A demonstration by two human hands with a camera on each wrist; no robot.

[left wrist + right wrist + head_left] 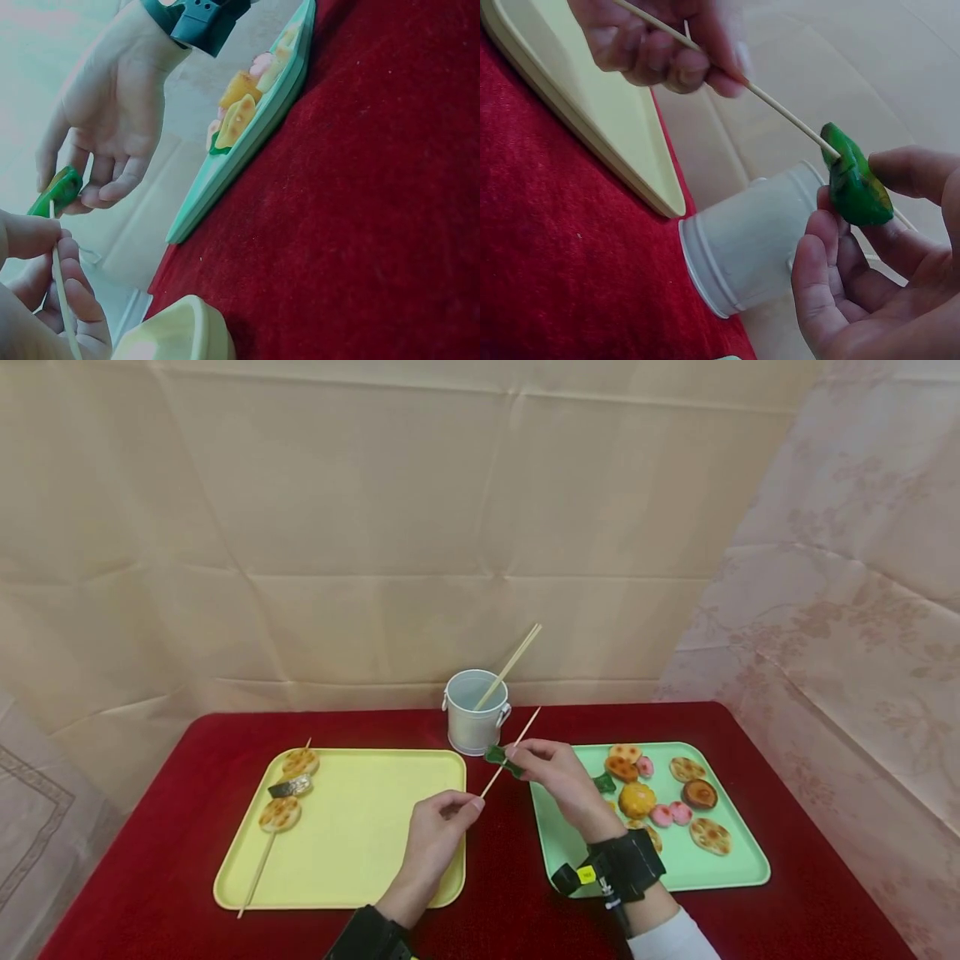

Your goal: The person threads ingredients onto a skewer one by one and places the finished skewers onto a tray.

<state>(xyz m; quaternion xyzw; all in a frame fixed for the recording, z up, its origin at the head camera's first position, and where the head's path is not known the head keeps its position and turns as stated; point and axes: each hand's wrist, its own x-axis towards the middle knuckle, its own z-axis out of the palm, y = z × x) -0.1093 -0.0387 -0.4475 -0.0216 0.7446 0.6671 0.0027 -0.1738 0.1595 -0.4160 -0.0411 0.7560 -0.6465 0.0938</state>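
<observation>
Beige curtain [375, 485] hung behind, red cloth [498, 893] lay underneath. Your left hand [437, 831] had the light wooden skewer [784, 112] pinched between thumb and fingers, below the green piece [859, 184]. Your right hand [558, 777] had thumb and fingers clamped on that green piece, which was in the air between the yellow tray [390, 877] and the mint tray [735, 872], near the metal bucket [468, 727]. Skewer was already through it: the far end stuck out past the piece in the head view.

Step in hand, as I read it: sliding the piece down the shaft. Doing it well, in my judgement, meant a firm left pinch, low enough to leave room; right hand drawing straight along the skewer with a light squeeze; fingers clear of the tip's line. Sideways force risked stretching the hole or bending the stick.

Looks: glossy, deep green, curled like a folded pepper slice, yellow-brown patch on one side, darker marks near the hole. Probably a bit bendy; couldn't confirm. For comparison, your yellow tray held a loaded skewer [258, 872]: two golden rounds [281, 815], dark-and-silver piece [291, 787] between.
</observation>
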